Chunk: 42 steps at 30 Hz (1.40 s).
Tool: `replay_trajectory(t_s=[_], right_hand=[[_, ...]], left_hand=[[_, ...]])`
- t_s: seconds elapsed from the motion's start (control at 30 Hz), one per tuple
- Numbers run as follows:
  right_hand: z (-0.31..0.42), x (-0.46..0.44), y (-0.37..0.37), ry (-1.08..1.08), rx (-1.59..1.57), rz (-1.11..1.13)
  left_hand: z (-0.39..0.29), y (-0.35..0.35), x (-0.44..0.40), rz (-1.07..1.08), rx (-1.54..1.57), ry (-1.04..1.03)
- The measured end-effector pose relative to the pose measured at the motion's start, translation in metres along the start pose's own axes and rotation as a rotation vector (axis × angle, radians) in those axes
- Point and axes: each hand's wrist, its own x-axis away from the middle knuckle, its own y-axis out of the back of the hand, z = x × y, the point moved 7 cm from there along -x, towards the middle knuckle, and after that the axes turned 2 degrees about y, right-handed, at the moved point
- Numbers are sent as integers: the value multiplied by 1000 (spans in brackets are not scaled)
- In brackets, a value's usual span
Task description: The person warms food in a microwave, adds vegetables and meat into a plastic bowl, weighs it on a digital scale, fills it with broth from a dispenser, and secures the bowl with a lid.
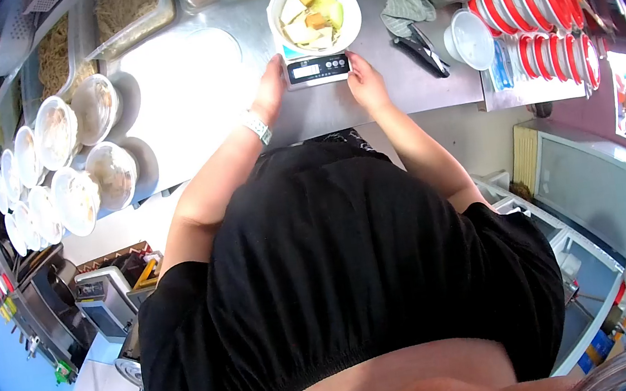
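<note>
A white bowl (315,16) holding pale chunks, brown cubes and yellow-green pieces rests on a small kitchen scale (319,70) on the steel counter. My left hand (270,88) touches the scale's left side, with its fingertips at the edge beside the display. On the opposite side, my right hand (366,82) has its fingers against the scale's right edge. The scale stays flat on the counter between both hands. Part of each hand's fingers is hidden along the scale's sides.
Several filled bowls (112,174) stand at the left. Tubs of noodles (126,10) line the back. Black-handled scissors (421,55), a grey cloth (406,0), an empty white bowl (470,40) and red-rimmed lids (525,3) lie at the right.
</note>
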Motion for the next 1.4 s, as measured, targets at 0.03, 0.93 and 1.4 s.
replay_trajectory(t_s=[0.03,0.93,1.4], right_hand=[[-1,3,2,42,-9,29],[36,17,6,385,856,490],[51,13,23,229,814,629]], left_hand=[[3,-2,2,-7,19,-11],[-225,-166,427,-384,-1244,-1737],[-222,-124,463,-755,-1133,-1749]])
